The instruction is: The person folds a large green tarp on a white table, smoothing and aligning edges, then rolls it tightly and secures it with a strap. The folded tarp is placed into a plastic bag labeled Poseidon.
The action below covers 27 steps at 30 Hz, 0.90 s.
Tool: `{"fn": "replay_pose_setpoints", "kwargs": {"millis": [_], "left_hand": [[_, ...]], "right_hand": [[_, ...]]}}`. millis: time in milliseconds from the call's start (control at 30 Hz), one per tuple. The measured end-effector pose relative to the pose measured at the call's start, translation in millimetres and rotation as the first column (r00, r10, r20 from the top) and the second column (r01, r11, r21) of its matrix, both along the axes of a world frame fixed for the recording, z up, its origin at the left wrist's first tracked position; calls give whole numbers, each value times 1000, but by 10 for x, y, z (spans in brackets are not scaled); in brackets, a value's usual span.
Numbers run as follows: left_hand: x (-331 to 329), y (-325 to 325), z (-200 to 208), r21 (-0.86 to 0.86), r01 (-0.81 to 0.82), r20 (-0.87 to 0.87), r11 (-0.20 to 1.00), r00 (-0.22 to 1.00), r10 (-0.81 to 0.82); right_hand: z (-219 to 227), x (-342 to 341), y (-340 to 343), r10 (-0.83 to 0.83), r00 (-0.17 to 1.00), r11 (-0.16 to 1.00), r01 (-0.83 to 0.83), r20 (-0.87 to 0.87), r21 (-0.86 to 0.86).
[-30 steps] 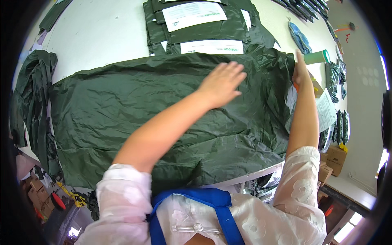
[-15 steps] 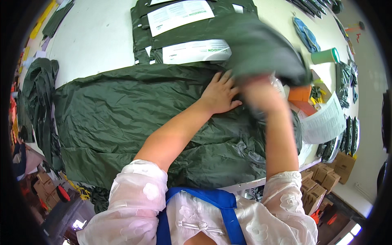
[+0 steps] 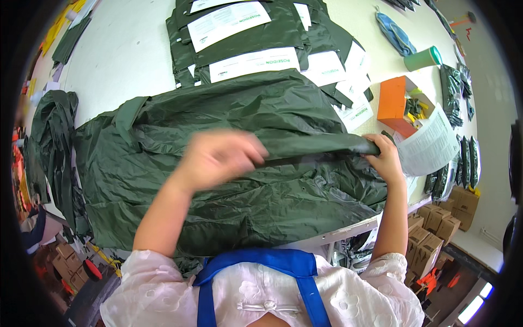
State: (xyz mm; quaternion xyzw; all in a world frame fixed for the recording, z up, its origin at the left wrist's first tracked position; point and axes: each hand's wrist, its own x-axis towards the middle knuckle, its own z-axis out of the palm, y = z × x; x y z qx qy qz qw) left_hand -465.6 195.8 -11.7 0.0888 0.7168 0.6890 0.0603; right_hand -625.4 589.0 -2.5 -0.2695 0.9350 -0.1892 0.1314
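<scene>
Spread across the table (image 3: 120, 60), the dark green fabric (image 3: 218, 201) looks light, soft, slippery, best held by its folded edge (image 3: 318, 145). My left hand (image 3: 220, 157) blurs, half curled, grip unclear; my right hand (image 3: 385, 158) pinches that edge.

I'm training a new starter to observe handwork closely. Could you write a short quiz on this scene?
1. Which hand looks motion-blurred?
2. True or false: the right hand grips the dark green, shiny fabric.
3. The flat, dark green packages beyond the fabric show rectangular paper sheets that are mainly: a) red, b) white, c) yellow.

Key:
1. The left hand.
2. True.
3. b.
</scene>
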Motion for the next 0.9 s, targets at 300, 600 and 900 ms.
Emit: {"fn": "replay_pose_setpoints", "kwargs": {"millis": [300,600,900], "left_hand": [[-311,-856,-327,-900,73,253,430,890,379],[-1459,394,-362,-811,-105,21,576,978,208],[-807,492,-448,-585,-639,-661,499,733,163]], "right_hand": [[-379,100,494,104,800,990,-28,-591,135],[-326,207,0,452,860,881,-387,-237,273],[-36,253,-1040,146,973,982,-165,-179,-91]]}}
